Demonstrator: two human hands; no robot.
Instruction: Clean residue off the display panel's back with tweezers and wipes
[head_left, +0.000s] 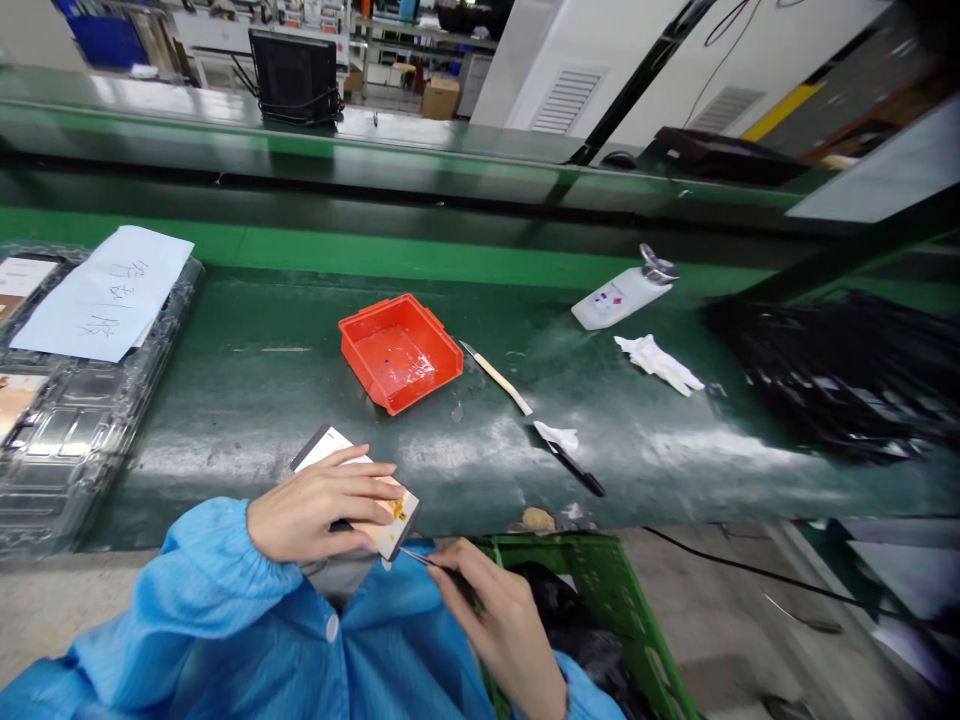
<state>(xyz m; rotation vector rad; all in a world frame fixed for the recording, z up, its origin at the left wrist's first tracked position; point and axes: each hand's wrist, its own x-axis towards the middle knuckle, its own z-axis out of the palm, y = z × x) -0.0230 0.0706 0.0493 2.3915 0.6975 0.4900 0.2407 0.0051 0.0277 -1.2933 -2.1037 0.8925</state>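
Observation:
My left hand lies across a flat, phone-sized panel at the front edge of the bench. Its fingers press on the white face and the thumb is at the near side. A yellow-gold patch shows by the panel's lower right corner; my hand hides its middle. In my right hand is a slim tool with a thin metal tip and a dark handle, pinched between thumb and fingers. That tip is at or very near the panel's lower right corner; contact cannot be made out.
Beyond my hands are a red bin, a pale-handled knife and a black pen. Farther right are a white bottle and crumpled tissue. Clear trays stand left. Below the edge is a green crate.

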